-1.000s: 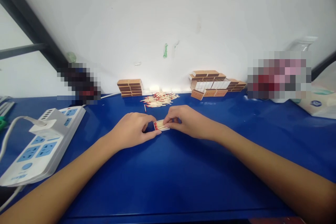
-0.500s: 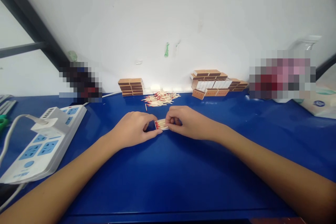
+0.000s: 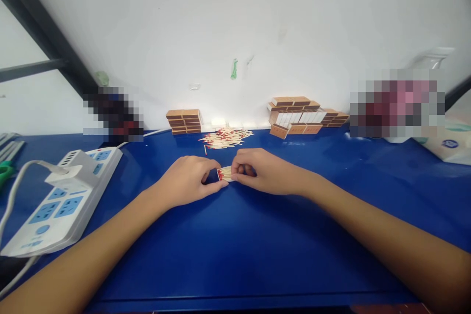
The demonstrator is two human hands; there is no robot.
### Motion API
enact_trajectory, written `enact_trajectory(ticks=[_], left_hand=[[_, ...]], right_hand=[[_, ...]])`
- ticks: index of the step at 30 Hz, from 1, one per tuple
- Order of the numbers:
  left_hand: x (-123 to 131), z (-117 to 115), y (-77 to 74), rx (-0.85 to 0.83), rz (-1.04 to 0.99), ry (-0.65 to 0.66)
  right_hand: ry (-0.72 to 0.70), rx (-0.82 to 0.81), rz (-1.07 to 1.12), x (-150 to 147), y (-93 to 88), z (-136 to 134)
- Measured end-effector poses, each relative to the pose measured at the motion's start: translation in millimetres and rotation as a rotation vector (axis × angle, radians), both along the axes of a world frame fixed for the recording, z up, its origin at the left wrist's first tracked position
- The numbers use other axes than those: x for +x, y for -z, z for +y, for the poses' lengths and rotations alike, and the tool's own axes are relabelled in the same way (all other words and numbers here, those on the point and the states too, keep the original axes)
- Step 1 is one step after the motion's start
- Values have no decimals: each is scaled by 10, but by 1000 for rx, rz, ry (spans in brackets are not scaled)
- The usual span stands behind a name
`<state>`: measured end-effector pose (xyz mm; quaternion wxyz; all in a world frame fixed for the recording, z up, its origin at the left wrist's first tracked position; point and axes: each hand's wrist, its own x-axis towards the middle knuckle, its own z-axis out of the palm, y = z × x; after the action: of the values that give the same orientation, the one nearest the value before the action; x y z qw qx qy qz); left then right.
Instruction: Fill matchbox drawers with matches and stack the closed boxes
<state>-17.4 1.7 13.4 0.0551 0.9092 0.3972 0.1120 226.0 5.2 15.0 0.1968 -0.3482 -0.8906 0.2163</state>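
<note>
A small matchbox tray lies on the blue table between my two hands, with red-tipped matches side by side in it. My left hand grips the tray's left end between thumb and forefinger. Over the tray's right end, my right hand has its fingers pinched together at the matches and hides that end. Whether a match sits in that pinch is hidden. Just beyond the tray, a loose pile of matches is spread on the table, one match lying apart at its front left.
Matchboxes are stacked against the wall at the left, and a larger stack of matchboxes stands right of the pile. A white power strip with a plugged-in charger is at the left. A plastic pack lies at far right.
Both hands stay nearly in place at the tray. The matches in the tray look slightly shifted, lying more evenly; the view has moved a touch.
</note>
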Motion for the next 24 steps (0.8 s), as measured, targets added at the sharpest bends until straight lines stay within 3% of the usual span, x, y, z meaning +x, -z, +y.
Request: enact_trajectory(ticks=[16, 24], left_hand=[[13, 10, -5, -2, -6, 41], [7, -4, 0, -1, 3, 38]], right_hand=[[143, -154, 113, -116, 140, 35], [68, -96, 101, -105, 122, 42]])
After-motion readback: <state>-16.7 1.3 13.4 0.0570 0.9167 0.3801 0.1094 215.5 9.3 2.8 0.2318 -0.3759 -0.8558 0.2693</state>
